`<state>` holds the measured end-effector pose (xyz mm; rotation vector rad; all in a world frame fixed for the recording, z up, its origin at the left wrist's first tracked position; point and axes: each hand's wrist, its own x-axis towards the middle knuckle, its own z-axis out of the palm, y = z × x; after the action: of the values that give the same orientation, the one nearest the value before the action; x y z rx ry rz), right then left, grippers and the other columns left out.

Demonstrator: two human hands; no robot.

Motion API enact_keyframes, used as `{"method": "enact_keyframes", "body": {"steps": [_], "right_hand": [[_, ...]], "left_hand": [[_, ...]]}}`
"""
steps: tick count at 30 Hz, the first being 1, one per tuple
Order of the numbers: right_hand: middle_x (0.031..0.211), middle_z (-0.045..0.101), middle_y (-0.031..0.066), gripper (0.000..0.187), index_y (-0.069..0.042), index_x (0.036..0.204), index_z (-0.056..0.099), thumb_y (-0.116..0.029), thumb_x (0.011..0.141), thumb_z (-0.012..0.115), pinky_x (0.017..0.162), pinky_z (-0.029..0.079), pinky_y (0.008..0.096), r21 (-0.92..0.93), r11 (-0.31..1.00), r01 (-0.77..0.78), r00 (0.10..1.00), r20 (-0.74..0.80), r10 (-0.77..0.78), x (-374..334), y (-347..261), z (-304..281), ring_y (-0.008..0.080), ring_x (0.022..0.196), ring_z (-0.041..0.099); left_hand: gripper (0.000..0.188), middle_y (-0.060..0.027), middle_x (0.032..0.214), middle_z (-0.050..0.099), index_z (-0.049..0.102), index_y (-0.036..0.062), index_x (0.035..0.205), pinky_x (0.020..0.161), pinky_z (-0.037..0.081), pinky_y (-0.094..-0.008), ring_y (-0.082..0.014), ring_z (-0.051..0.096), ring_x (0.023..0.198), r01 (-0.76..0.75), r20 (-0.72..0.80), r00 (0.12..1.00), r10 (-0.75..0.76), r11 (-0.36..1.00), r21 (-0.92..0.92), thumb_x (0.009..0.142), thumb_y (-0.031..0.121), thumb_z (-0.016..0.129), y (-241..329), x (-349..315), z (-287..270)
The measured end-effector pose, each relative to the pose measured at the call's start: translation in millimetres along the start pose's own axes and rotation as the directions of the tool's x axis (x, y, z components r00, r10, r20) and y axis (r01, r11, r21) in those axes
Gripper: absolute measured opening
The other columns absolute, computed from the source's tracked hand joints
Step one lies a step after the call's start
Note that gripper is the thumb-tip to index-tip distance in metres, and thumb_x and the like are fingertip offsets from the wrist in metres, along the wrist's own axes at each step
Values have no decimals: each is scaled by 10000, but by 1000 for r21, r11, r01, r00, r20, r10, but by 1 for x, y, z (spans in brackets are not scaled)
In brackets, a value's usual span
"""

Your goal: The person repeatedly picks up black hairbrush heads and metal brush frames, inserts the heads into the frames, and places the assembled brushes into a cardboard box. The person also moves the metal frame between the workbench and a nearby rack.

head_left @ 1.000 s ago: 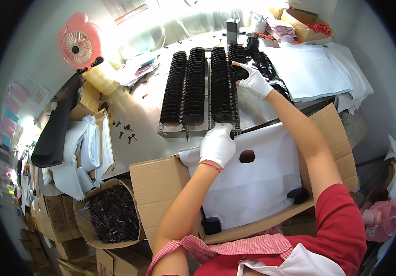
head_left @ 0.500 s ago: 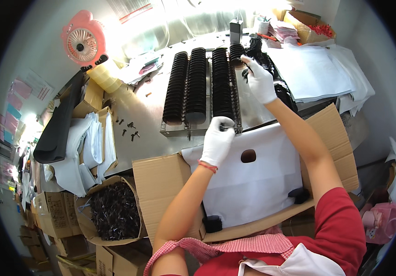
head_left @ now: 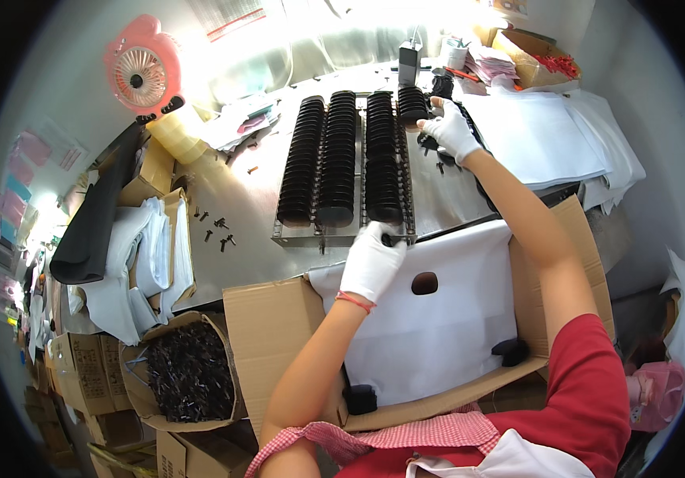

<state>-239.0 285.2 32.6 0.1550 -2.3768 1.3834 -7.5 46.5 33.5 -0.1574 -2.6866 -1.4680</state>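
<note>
A metal rack (head_left: 303,240) stands on the bench, filled with rows of dark, thin, rounded lenses (head_left: 335,159). My right hand (head_left: 452,134), in a white glove, is at the short far-right row of lenses (head_left: 412,107). Its thumb and forefinger are apart beside the front lens, with nothing visible between them. Just in front of the rack, my gloved left hand (head_left: 371,263) is closed on a small dark piece, mostly hidden by the fingers. One brownish lens (head_left: 424,284) lies on the white sheet (head_left: 438,342) over an open cardboard box (head_left: 275,319).
Small black clip-like pieces (head_left: 221,223) lie on the metal bench left of the rack. A box of dark small parts (head_left: 191,370) sits lower left. White sheets (head_left: 534,135) are stacked at right. A pink fan (head_left: 139,76) and a tape roll (head_left: 179,135) stand far left.
My right thumb and forefinger have spread apart and shifted slightly down beside the short row. My left hand has dropped a little, still closed. The whole view has shifted slightly.
</note>
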Motion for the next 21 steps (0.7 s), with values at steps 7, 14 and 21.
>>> {"method": "enact_keyframes", "body": {"steps": [7,14,21], "right_hand": [[1223,633,85,637,-8,1386,493,37,781,687,1019,470,305,360,901,-241,822,570,-8,41,-6,27,166,1119,606],[1065,711,199,563,-87,1398,534,-18,851,647,831,531,324,-5,965,263,957,128,-260,4,-5,73,264,910,699],[1154,673,178,413,-98,1320,579,-48,923,479,869,549,389,-485,529,696,629,58,-775,37,33,84,324,949,687]], "left_hand": [[216,-192,1055,671,674,44,1002,851,537,-385,-360,665,959,44,62,997,-52,991,124,800,117,665,-9,5,-9],[312,-193,1074,664,686,68,1037,850,529,-440,-390,650,970,31,102,994,-50,984,173,764,47,536,-4,0,-13],[291,-206,1061,660,679,61,1002,844,526,-452,-409,642,956,19,59,998,-27,991,131,759,44,521,6,7,0]]}}
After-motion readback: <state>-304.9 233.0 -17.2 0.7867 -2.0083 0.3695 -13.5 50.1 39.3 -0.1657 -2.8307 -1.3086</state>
